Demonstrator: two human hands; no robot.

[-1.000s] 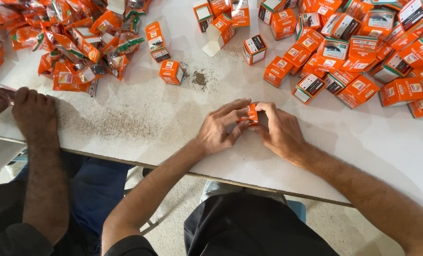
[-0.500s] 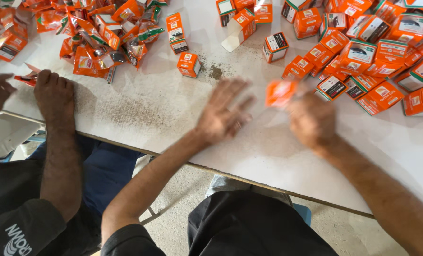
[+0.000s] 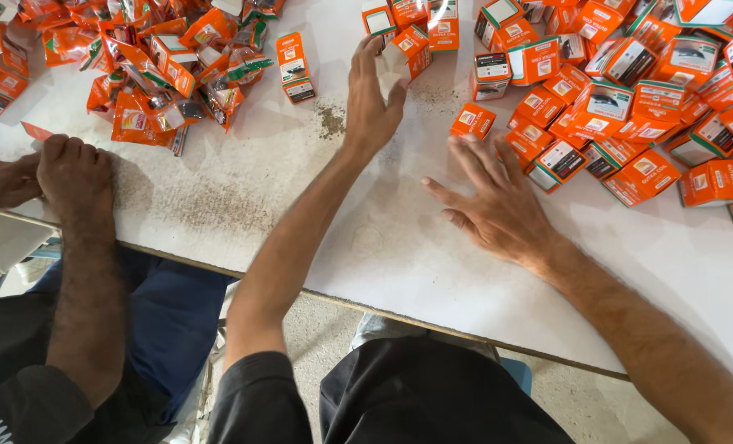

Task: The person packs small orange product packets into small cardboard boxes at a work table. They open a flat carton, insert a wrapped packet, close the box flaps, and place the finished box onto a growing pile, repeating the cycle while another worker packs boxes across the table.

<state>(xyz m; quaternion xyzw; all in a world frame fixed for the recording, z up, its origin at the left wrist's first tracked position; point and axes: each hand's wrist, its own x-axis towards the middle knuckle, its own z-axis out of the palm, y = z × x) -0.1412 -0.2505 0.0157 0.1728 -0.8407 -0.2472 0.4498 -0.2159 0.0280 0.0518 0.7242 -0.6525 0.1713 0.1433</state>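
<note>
View from above a white worktable [image 3: 243, 205] strewn with small orange cartons. The left hand [image 3: 372, 103] is stretched far forward, its fingers loosely spread and curling round a pale, unfolded carton [image 3: 393, 54] at the near edge of a cluster of boxes; whether the fingertips already pinch it cannot be told, since the hand covers the contact. The right hand [image 3: 498, 201] lies open and flat just above the table, fingers splayed and holding nothing, its fingertips close beside a small closed orange box [image 3: 472, 120] and the heap of finished boxes [image 3: 629, 99] at the right. Judged from this, the step in hand is the fetching of a fresh carton; the next move calls for a firm pinch on it and a draw back toward the table's near edge, without knocking its neighbours. At the far left, another person's hands [image 3: 50, 168] rest fisted near a pile of orange sachets [image 3: 153, 66].
</note>
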